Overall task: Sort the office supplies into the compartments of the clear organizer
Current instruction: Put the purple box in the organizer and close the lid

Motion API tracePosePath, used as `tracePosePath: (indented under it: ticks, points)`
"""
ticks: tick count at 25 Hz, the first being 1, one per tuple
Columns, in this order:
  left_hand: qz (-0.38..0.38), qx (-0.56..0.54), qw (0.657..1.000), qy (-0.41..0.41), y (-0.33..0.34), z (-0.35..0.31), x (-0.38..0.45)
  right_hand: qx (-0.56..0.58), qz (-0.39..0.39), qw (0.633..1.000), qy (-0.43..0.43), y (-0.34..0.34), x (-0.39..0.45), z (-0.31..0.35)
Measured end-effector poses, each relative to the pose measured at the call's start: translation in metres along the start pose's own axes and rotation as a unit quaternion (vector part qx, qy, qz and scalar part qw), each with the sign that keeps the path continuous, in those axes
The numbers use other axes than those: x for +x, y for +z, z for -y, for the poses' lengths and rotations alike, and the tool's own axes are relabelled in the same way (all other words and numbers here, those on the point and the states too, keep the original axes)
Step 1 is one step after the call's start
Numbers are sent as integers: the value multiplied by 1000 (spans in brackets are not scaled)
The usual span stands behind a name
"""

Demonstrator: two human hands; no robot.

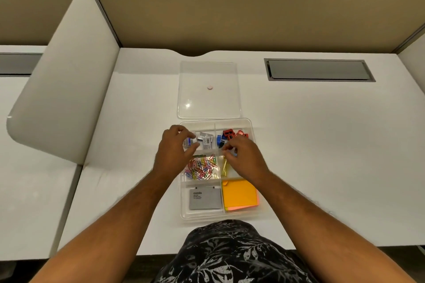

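The clear organizer (250, 126) lies on the white desk in front of me. Its far left compartment holds small staple boxes (206, 140); the far right one holds red and blue sharpeners (227, 134). Coloured paper clips (201, 167) fill the middle left compartment, and yellow clips (225, 169) lie in the middle right. A grey Camlin box (204, 199) sits near left, orange sticky notes (239, 194) near right. My left hand (173, 150) pinches a small blue-and-white staple box (190, 141) over the far left compartment. My right hand (241, 156) hovers over the right side, fingers curled; what it holds is hidden.
The organizer's clear lid (209, 103) lies flat on the desk just beyond it, with a small pink disc (210, 87) at its middle. A grey cable hatch (319, 70) is set into the desk at the far right. A white divider panel (62, 76) stands at the left.
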State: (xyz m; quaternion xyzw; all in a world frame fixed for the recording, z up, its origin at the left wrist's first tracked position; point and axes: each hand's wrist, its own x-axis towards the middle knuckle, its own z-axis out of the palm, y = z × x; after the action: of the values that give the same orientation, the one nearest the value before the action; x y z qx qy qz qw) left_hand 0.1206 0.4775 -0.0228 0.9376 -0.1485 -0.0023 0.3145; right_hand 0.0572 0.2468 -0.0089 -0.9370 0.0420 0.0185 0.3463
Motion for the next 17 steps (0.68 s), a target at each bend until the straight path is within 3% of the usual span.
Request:
tracePosePath:
  ticks: [4,10,14,17]
  points:
    - [-15,-9,1000,-23,1,-1,60,38,-69,996,37,-14,48,2]
    - [8,-44,992,-119,17,11,135,36,-65,994,84,-25,121,-17]
    - [38,-35,974,-221,26,31,163,-5,10,983,185,-18,160,-41]
    - [42,-56,967,-247,34,41,181,-29,70,972,221,-8,182,-51]
